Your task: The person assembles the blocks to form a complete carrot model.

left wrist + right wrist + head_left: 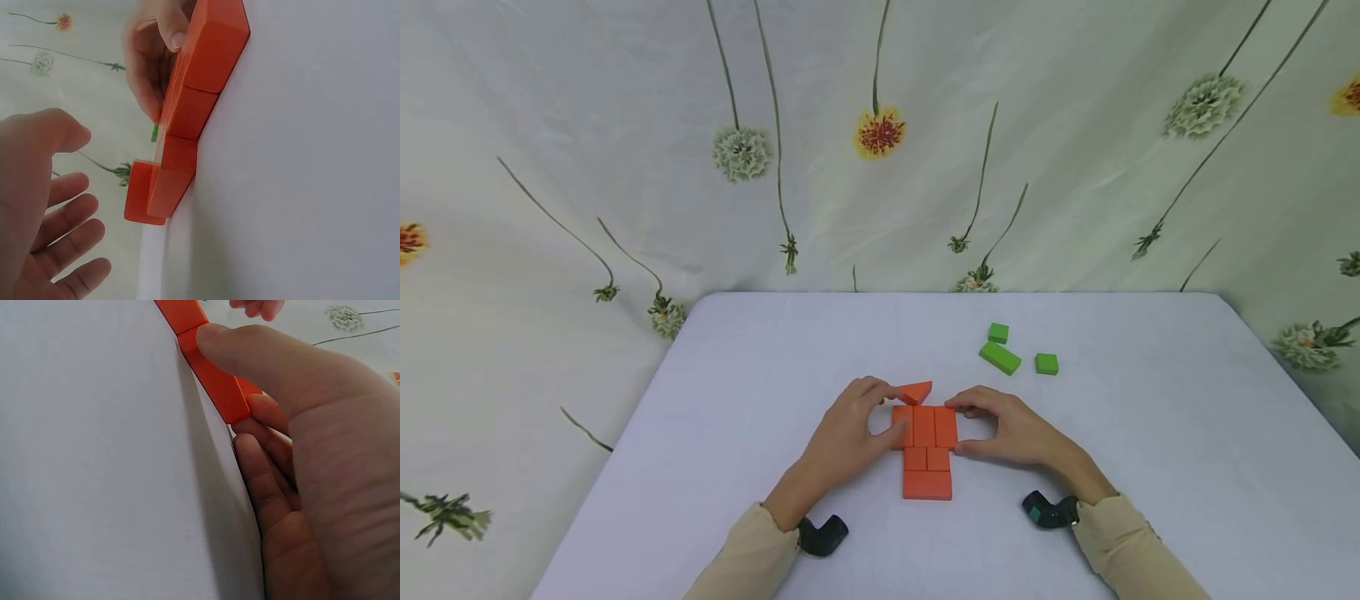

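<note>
Several orange blocks lie flat and edge to edge on the table. Three upright rectangles stand side by side, the middle one being an orange block (924, 427); below are two small squares and a wide bottom block (927, 485). An orange triangular block (916, 392) sits at the top of the group. My right hand (1011, 427) pinches the right-hand rectangular block (946, 427) between thumb and index finger, at its near and far ends. My left hand (853, 427) hovers at the left side; in the left wrist view its relaxed fingers (72, 219) are apart from the blocks.
Beyond my right hand lie a green rectangular block (1000, 357) and two green cubes, one a right-hand cube (1047, 364). The white table (737, 375) ends at a flower-print cloth (820, 208). Dark wrist cameras hang by both cuffs, such as the right camera (1047, 510).
</note>
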A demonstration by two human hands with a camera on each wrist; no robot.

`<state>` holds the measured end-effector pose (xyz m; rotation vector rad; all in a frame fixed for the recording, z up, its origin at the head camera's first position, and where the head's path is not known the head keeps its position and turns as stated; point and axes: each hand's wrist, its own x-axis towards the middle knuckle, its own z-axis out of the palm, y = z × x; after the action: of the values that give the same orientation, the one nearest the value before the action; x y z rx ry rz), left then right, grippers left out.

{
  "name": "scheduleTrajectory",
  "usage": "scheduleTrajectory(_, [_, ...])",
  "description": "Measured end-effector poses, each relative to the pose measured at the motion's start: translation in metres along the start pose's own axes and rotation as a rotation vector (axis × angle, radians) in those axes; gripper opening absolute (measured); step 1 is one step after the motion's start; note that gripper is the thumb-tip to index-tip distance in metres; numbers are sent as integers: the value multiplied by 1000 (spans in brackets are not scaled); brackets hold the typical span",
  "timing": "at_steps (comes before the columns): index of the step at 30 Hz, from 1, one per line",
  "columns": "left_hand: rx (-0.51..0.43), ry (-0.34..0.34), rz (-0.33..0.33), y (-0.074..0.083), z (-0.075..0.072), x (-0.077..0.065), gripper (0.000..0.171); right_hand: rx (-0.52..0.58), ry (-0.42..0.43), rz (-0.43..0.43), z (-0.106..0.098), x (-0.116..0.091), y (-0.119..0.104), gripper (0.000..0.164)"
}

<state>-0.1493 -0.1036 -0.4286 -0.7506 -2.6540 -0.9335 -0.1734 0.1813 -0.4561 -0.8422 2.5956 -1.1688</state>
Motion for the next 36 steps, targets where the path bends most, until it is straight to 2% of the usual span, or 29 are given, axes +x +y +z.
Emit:
scheduleTrajectory(4, [-2,2,-68,0,2,10,31,-2,1,-5,0,0,0,56])
scheduleTrajectory(7, [20,3,-89,-2,5,17,39,0,1,-6,0,0,0,56])
scheduleTrajectory(14, [75,10,-80,-5,13,27,42,1,2,-17,0,0,2,56])
scheduleTrajectory(21, [76,-32,-113,-5,19,32,42,8,1,-19,0,1,4,56])
scheduleTrajectory(36, [119,-38,-93,-11,25,34,28,6,4,-29,1,0,3,55])
